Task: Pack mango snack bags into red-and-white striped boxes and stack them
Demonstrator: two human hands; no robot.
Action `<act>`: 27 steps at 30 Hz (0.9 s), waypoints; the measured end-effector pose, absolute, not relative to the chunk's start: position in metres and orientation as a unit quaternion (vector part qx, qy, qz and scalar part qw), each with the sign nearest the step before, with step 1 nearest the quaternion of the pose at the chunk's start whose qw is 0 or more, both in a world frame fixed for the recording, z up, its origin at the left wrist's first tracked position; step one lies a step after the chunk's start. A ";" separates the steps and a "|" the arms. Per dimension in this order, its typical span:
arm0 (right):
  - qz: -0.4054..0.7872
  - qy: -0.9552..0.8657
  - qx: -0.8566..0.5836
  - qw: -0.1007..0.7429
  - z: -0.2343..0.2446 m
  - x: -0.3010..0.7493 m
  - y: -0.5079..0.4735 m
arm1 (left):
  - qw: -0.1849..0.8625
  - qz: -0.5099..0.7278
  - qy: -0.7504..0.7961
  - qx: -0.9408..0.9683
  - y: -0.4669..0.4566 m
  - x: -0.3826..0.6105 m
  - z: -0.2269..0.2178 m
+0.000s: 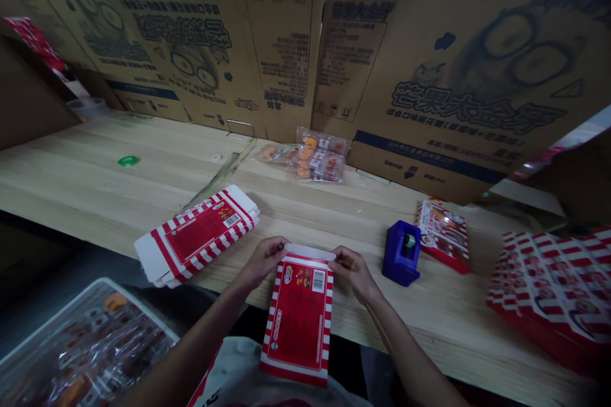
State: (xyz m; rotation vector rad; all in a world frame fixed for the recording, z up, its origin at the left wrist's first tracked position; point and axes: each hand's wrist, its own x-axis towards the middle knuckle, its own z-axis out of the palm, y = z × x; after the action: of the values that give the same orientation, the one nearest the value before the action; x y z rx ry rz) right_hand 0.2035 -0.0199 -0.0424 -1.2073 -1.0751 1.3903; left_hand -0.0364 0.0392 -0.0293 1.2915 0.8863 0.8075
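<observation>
A flattened red-and-white striped carton (pixel 298 317) hangs from my two hands over the table's front edge, its white end flap (pixel 310 252) uppermost. My left hand (pixel 261 262) pinches the carton's upper left corner, and my right hand (pixel 352 273) grips the upper right corner. Beside my left hand lies a small stack of similar flat cartons (pixel 196 235). A blue tape dispenser (pixel 401 253) stands to the right of my right hand.
A light wooden table (pixel 363 216) holds clear packets of orange snacks (pixel 305 156), a printed box (pixel 443 235), a large carton stack (pixel 548 292) and a green ring (pixel 128 161). Large cardboard boxes (pixel 443 70) stand behind. A snack-filled tray (pixel 86 350) sits lower left.
</observation>
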 end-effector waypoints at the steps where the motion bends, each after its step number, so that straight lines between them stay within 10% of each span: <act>1: 0.561 -0.448 -0.504 0.480 -0.047 0.203 -0.021 | 0.629 0.348 0.392 0.574 0.039 -0.037 -0.030; 16: 0.383 -0.603 -0.537 0.449 -0.042 0.187 -0.039 | 0.506 0.297 0.457 0.669 0.023 -0.043 -0.013; 27: 0.249 -0.811 -0.477 0.230 0.022 0.188 0.005 | 0.453 0.245 0.453 0.727 0.036 -0.036 0.011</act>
State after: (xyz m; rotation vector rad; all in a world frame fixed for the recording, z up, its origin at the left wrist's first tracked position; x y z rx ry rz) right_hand 0.1878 0.0052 0.0216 -1.3126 -2.2318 0.6848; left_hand -0.0359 0.0363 0.0113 1.7960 1.1190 0.6041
